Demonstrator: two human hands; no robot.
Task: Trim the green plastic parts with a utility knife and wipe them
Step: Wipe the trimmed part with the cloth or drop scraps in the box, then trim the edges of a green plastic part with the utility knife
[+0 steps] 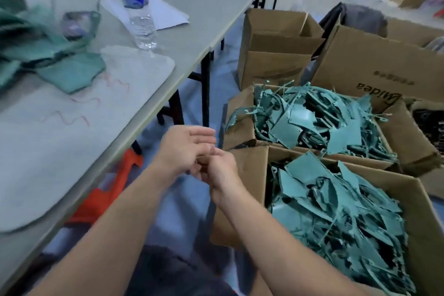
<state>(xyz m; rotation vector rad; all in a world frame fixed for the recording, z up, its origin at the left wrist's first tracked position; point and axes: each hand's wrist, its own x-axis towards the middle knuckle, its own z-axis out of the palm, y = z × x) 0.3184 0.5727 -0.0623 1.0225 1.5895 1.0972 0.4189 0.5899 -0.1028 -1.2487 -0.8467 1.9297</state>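
A grey tabletop (pixel 204 2) is stretching away to the left of my hands, and a pale blue floor (pixel 216 79) is showing beneath them. On the tabletop, well to the left of my left hand (pixel 187 144), a white mat (pixel 72 151) is lying flat, and a heap of green plastic parts (pixel 69 72) is sitting on its far edge. Beyond the heap a clear water bottle (pixel 139 14) is standing upright on a sheet of paper (pixel 168 12).

Just to the right of my right hand (pixel 222 168) a cardboard box (pixel 249 163) is standing open, heaped with green plastic pieces (pixel 336 211). A second box (pixel 240 115) behind it is holding more of them. Two more cartons (pixel 271 60) are standing further off. Below my left forearm something orange (pixel 108 190) is lying on the floor under the tabletop.

I am holding both hands out in front of me, off the tabletop's edge. My left hand is lying released, fingers straight and together, palm turned toward the right one. My right hand is pressing against the left palm with its fingers curled.

Motion is blurring both hands. The right hand's fingertips are hiding against the left palm, so I cannot tell whether they are pinching anything. The heap of parts is running out of view at the left.
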